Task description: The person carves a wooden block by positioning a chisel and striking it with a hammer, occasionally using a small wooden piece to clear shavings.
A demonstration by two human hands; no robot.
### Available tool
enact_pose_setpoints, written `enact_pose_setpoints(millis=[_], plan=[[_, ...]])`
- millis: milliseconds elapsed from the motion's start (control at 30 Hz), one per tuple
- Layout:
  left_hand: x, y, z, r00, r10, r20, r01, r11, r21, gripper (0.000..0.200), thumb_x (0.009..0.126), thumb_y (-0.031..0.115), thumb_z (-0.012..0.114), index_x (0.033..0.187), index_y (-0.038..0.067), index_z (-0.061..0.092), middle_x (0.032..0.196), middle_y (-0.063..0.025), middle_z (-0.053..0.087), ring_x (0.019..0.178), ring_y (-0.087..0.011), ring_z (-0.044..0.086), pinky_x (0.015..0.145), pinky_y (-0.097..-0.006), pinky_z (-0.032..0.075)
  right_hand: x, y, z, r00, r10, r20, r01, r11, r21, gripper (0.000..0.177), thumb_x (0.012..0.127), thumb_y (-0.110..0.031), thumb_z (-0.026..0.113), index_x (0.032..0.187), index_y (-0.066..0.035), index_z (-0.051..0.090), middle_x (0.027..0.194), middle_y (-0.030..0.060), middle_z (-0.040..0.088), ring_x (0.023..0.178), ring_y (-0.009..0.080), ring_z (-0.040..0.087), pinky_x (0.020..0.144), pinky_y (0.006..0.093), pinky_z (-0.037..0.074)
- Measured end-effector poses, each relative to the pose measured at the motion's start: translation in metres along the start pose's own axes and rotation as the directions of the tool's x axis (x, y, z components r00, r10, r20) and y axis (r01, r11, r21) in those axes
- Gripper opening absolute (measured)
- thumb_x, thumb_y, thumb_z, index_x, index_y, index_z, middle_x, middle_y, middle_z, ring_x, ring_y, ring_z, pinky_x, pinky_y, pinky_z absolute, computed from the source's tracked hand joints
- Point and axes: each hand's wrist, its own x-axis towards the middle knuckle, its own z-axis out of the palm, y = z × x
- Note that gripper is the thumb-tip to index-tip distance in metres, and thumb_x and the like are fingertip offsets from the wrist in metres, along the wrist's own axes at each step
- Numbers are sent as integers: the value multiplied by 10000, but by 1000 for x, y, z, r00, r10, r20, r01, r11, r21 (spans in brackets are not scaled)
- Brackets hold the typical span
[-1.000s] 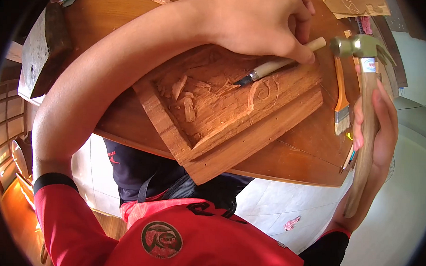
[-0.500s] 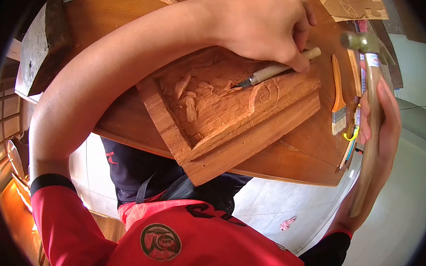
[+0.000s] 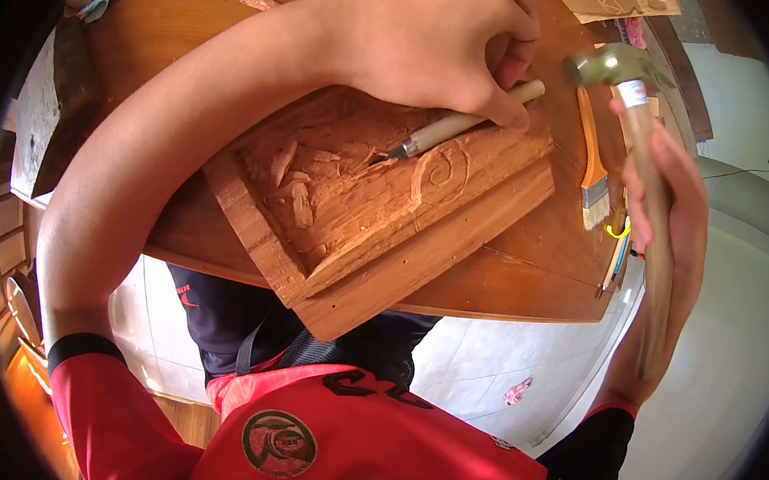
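Just one view here, worn on the head, looking forward and steeply down past the red shirt [image 3: 374, 439] onto the counter [image 3: 522, 278]; it sits close above, both forearms stretching through the frame, the floor [image 3: 474, 358] showing below, a round dark border curving at the edges.

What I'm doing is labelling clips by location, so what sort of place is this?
Probably a woodcarving workspace: a partly carved wooden board with loose shavings, a chisel and a claw hammer.
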Motion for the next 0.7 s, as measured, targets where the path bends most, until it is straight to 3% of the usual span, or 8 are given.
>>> enact_pose_setpoints(millis=[100,200,233,333,467,633,700], plan=[[1,2,-1,997,-62,38,63,998,-14,329,874,297,759,749,24,623,1056,-184,592,1174,-337,505,1010,-436,449,3,8,10,990,-28,-137,34,999,39,531,1066,-382,510,1429,5,534,695,31,533,370,68,426,355,214,350],[0,12,-8,989,-122,81,126,991,-42,352,897,337,719,761,27,626,1059,-184,590,1185,-330,494,1025,-450,442,-12,5,20,994,107,8,-107,994,-34,544,1067,-387,483,1441,6,526,684,21,500,380,59,418,350,213,347],[-1,16,-9,986,-135,96,141,989,-52,353,915,344,687,778,24,628,1062,-187,588,1186,-329,491,1029,-454,438,-7,9,11,996,84,39,-86,995,43,538,1078,-365,466,1458,13,509,687,19,499,381,57,422,346,216,353],[-3,23,-12,982,-138,130,146,988,-51,352,975,331,565,847,9,630,1071,-204,579,1185,-331,480,1046,-467,421,2,12,8,990,-16,-139,27,996,81,532,1085,-357,476,1479,0,496,700,41,525,370,74,423,347,221,360],[-4,8,-11,987,-31,155,32,999,-5,314,1008,229,421,971,-18,611,1079,-223,565,1174,-346,475,1067,-472,395,-19,14,21,998,65,23,-65,998,21,541,1096,-348,444,1487,24,477,690,21,497,380,58,424,352,219,382],[-3,7,-9,979,-126,160,131,991,-17,290,995,173,394,1087,-35,574,1143,-216,550,1165,-356,477,1073,-468,390,-2,22,14,979,-53,-199,78,990,118,504,1103,-336,446,1462,10,518,698,64,539,356,100,428,348,233,371],[-4,8,-10,977,-143,155,152,987,-50,292,995,167,391,1108,-37,566,1165,-211,544,1162,-356,477,1072,-467,393,-17,16,26,995,32,-90,-29,999,32,515,1106,-341,428,1470,15,500,688,44,514,360,81,432,350,230,386]])
